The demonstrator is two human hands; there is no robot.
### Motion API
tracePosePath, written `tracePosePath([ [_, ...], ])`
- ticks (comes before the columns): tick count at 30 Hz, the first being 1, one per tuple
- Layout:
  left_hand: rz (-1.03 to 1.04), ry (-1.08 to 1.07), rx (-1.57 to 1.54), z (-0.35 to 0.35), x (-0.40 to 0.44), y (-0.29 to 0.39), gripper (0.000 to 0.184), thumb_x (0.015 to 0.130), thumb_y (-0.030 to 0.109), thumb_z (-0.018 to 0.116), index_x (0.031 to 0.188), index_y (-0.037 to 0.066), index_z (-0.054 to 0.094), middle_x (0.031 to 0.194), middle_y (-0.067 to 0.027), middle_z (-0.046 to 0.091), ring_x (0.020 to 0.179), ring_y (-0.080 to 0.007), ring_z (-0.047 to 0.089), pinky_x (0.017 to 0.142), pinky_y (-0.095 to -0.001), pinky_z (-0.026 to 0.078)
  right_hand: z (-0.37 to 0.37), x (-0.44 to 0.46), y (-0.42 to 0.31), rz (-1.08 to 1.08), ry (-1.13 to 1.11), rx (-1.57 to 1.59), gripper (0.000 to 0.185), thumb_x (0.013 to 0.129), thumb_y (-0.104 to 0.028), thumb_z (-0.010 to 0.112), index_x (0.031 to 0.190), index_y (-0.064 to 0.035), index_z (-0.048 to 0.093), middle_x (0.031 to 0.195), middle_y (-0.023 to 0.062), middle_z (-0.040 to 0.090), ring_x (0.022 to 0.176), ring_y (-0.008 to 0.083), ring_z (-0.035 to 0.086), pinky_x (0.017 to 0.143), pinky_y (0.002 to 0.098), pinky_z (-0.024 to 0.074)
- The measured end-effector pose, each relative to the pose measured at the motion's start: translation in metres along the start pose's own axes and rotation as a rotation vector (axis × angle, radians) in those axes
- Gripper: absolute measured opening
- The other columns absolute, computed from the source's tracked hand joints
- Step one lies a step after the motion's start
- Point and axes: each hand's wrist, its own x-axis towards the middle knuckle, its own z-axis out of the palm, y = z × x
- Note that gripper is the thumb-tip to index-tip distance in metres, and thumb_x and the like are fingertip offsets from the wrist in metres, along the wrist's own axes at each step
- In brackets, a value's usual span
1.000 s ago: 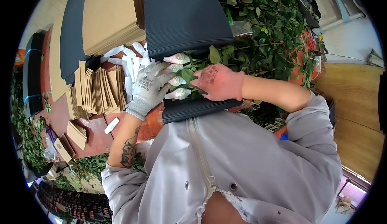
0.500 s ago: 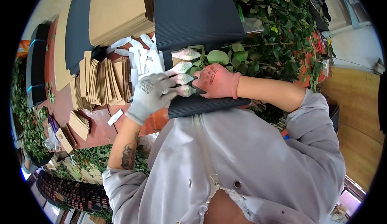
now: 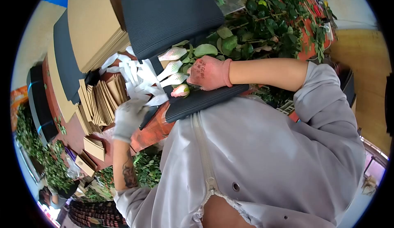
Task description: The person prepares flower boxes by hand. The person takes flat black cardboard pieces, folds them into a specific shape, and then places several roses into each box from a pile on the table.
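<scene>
My left hand [image 3: 130, 115], in a grey-white glove and blurred, is closed with a white foam net sleeve [image 3: 158, 100] at its fingertips. Just right of that sleeve lies a bare pink-and-cream rose [image 3: 179, 90]. Above it are roses in white nets: one [image 3: 174, 79], another [image 3: 171, 67] and a third [image 3: 172, 54]. My right hand [image 3: 209, 72], in a pink-red glove, curls over the roses just behind their heads, hiding the stems. Beneath lies a black corrugated sheet [image 3: 205, 102]. A dark thin object [image 3: 148, 118] lies beside my left hand.
A pile of white net sleeves [image 3: 137, 74] lies beyond my left hand. Folded cardboard pieces [image 3: 102, 98] stand left of it. Larger brown cardboard [image 3: 94, 22] and black corrugated sheets [image 3: 172, 14] are stacked at the back. Leafy stems [image 3: 271, 26] heap at the back right.
My left hand has pulled back to the left and down from the nearest rose with its net sleeve, baring the bloom. My right hand stays on the roses. The view has shifted and tilted.
</scene>
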Motion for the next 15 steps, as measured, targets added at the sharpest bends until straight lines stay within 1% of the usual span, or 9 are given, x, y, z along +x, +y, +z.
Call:
tracePosePath([
  [1, -0.098, -0.040, 0.066, -0.016, -0.005, 0.001, 0.017, 0.078, 0.021, 0.060, 0.089, 0.009, 0.062, 0.077, -0.0088, 0.060, 0.075, -0.0278, 0.061, 0.066, -0.0369, 0.048, 0.003, -0.001, 0.000, 0.008, 0.008, 0.006, 0.014, 0.071, -0.020, 0.061, 0.078, -0.0080, 0.056, 0.081, 0.0064, 0.057, 0.076, 0.0233, 0.061, 0.064, 0.0380, 0.0480],
  [2, -0.256, -0.145, 0.084, -0.030, -0.002, 0.008, 0.018, 0.078, 0.017, 0.058, 0.091, 0.006, 0.064, 0.086, -0.0098, 0.063, 0.080, -0.0284, 0.061, 0.070, -0.0372, 0.049, 0.004, 0.000, 0.001, 0.010, -0.001, 0.013, 0.014, 0.071, -0.019, 0.060, 0.079, -0.0080, 0.057, 0.082, 0.0064, 0.057, 0.076, 0.0238, 0.062, 0.064, 0.0381, 0.0480],
  [3, -0.268, -0.140, 0.085, -0.039, 0.003, 0.018, 0.018, 0.078, 0.017, 0.058, 0.091, 0.006, 0.064, 0.086, -0.0098, 0.063, 0.080, -0.0284, 0.061, 0.070, -0.0372, 0.049, 0.004, 0.002, 0.000, 0.001, -0.014, 0.017, 0.014, 0.071, -0.018, 0.060, 0.080, -0.0079, 0.057, 0.083, 0.0064, 0.058, 0.076, 0.0244, 0.062, 0.063, 0.0381, 0.0480],
  [5, 0.072, 0.018, -0.267, -0.044, 0.019, 0.038, 0.023, 0.080, 0.016, 0.057, 0.098, 0.005, 0.064, 0.099, -0.0111, 0.064, 0.086, -0.0285, 0.062, 0.075, -0.0374, 0.049, -0.004, 0.003, -0.002, -0.019, -0.055, -0.004, 0.018, 0.072, -0.020, 0.060, 0.085, -0.0081, 0.057, 0.085, 0.0066, 0.058, 0.076, 0.0244, 0.061, 0.064, 0.0381, 0.0479],
  [7, 0.184, -0.098, -0.605, -0.037, 0.042, 0.056, 0.027, 0.082, 0.017, 0.055, 0.103, 0.004, 0.062, 0.108, -0.0136, 0.061, 0.094, -0.0284, 0.060, 0.081, -0.0360, 0.048, -0.016, -0.001, -0.003, -0.045, -0.107, -0.039, 0.022, 0.073, -0.022, 0.060, 0.090, -0.0084, 0.058, 0.086, 0.0067, 0.058, 0.077, 0.0244, 0.061, 0.064, 0.0380, 0.0478],
  [8, 0.264, -0.156, -0.625, -0.025, 0.050, 0.054, 0.028, 0.086, 0.019, 0.053, 0.107, 0.002, 0.061, 0.108, -0.0155, 0.062, 0.097, -0.0258, 0.060, 0.084, -0.0322, 0.046, -0.021, -0.005, -0.005, 0.012, 0.035, -0.017, 0.027, 0.074, -0.024, 0.060, 0.096, -0.0089, 0.056, 0.087, 0.0069, 0.057, 0.078, 0.0244, 0.061, 0.065, 0.0379, 0.0476],
  [9, 0.246, -0.128, -0.630, -0.020, 0.048, 0.053, 0.028, 0.086, 0.019, 0.053, 0.107, 0.002, 0.061, 0.108, -0.0155, 0.062, 0.097, -0.0258, 0.060, 0.084, -0.0322, 0.046, -0.026, -0.008, -0.006, 0.067, 0.178, 0.009, 0.032, 0.075, -0.026, 0.061, 0.101, -0.0094, 0.055, 0.088, 0.0072, 0.057, 0.079, 0.0244, 0.061, 0.065, 0.0378, 0.0475],
  [11, 0.005, -0.377, -0.838, -0.014, 0.046, 0.052, 0.031, 0.089, 0.023, 0.051, 0.110, 0.001, 0.060, 0.108, -0.0144, 0.062, 0.100, -0.0222, 0.059, 0.088, -0.0294, 0.044, -0.028, -0.006, -0.003, 0.105, 0.131, -0.056, 0.039, 0.076, -0.029, 0.061, 0.108, -0.0084, 0.051, 0.089, 0.0082, 0.057, 0.081, 0.0246, 0.061, 0.066, 0.0374, 0.0471],
  [15, -0.024, -0.495, -0.886, -0.001, 0.044, 0.042, 0.034, 0.090, 0.025, 0.051, 0.114, 0.003, 0.058, 0.111, -0.0127, 0.061, 0.098, -0.0204, 0.060, 0.087, -0.0286, 0.045, -0.020, 0.001, -0.003, 0.148, -0.075, -0.039, 0.037, 0.077, -0.025, 0.060, 0.105, -0.0043, 0.051, 0.082, 0.0081, 0.056, 0.076, 0.0242, 0.061, 0.062, 0.0361, 0.0468],
])
